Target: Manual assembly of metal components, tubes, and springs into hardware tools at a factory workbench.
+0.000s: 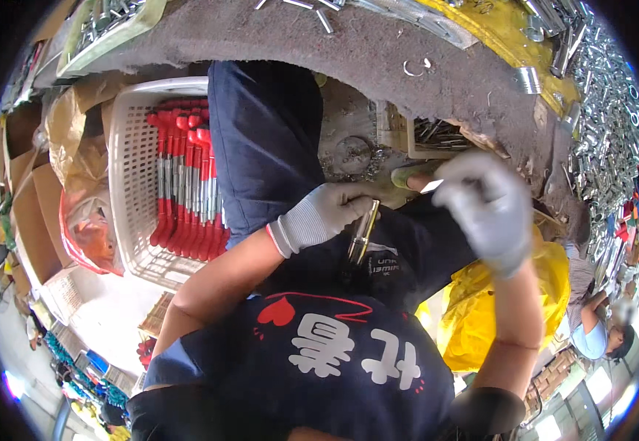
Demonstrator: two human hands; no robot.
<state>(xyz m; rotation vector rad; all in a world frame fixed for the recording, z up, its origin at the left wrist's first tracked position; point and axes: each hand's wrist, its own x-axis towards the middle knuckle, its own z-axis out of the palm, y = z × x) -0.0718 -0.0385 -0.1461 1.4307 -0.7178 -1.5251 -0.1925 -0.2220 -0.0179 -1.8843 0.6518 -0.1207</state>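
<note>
My left hand [324, 217], in a grey knit glove, is pinched closed above my lap. Its thumb and fingers grip the upper end of a slim shiny metal rod-like piece [364, 231], which slants down toward my dark shirt and ends in a darker part. My right hand [487, 209], gloved the same way, is raised to the right of it and smeared by motion. A small bright sliver [432, 186] shows by its fingertips; whether the hand grips it I cannot make out.
A white plastic basket [130, 147] of red-and-silver tools [187, 184] stands left of my leg. Ahead runs a cloth-covered bench [378, 62]. Metal tubes and rings [606, 125] are heaped at right. A yellow bag [510, 301] lies beneath my right arm. Another person [591, 334] sits far right.
</note>
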